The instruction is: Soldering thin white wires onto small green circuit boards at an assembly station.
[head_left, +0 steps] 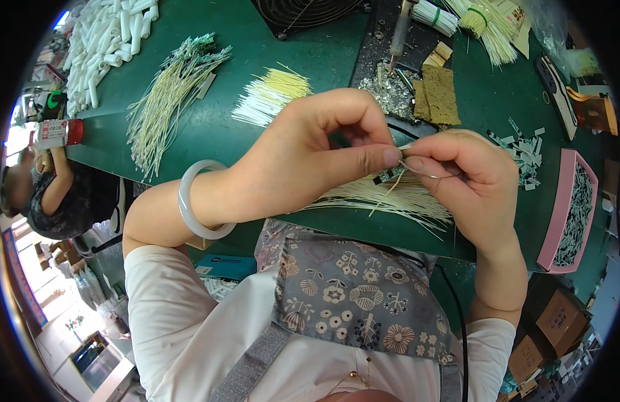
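Note:
Both hands meet over the green table, fingertips nearly touching. My left hand (310, 147) wears a pale bangle and pinches thumb to forefinger on thin pale wires whose ends are mostly hidden. Opposite it, my right hand (474, 177) has its fingers closed on a thin silvery wire (424, 175) that curves below the fingertips. Just under the fingers shows a small green circuit board (390, 175); I cannot tell whether it is held or lying there. A spread of long pale wires (384, 201) lies on the table beneath the hands.
Beyond my hands are a soldering iron (400, 37), metal scraps (390, 90) and brown sponge pieces (441, 94). Wire bundles (169, 100) and white tubes (115, 40) lie left. Loose small boards (524, 157) and a pink tray (548, 248) are right. Another person (62, 187) sits far left.

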### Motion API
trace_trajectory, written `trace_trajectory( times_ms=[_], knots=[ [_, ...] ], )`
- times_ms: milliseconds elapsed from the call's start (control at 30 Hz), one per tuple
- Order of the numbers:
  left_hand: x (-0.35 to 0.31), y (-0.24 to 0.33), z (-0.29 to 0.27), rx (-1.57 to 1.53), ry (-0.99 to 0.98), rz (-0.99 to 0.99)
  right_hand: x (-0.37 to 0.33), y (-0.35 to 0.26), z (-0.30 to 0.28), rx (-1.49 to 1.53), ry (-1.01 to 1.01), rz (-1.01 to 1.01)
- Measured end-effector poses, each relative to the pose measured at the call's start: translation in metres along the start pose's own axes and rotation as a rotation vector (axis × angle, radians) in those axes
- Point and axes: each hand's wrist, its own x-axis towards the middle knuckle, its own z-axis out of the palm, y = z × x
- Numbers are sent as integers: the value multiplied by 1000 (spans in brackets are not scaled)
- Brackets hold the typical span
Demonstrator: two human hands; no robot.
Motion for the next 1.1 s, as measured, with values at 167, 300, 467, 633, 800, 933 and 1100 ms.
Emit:
trace_trajectory(
  times_ms=[167,300,467,633,800,933,1100],
  knots=[
    [0,0,1,39,12,-4,-2,-1,1,75,36,112],
    [0,-2,2,68,12,34,-3,-4,2,181,41,180],
    [1,-3,2,-31,-7,1,-4,-1,3,256,47,215],
    [3,0,2,-91,7,-67,-3,1,4,209,48,171],
    [8,-3,1,-45,31,-4,-4,8,8,102,84,164],
    [12,-5,-1,25,11,34,-4,7,11,228,91,263],
    [13,-10,-3,99,4,91,-2,7,13,421,107,327]
  ],
)
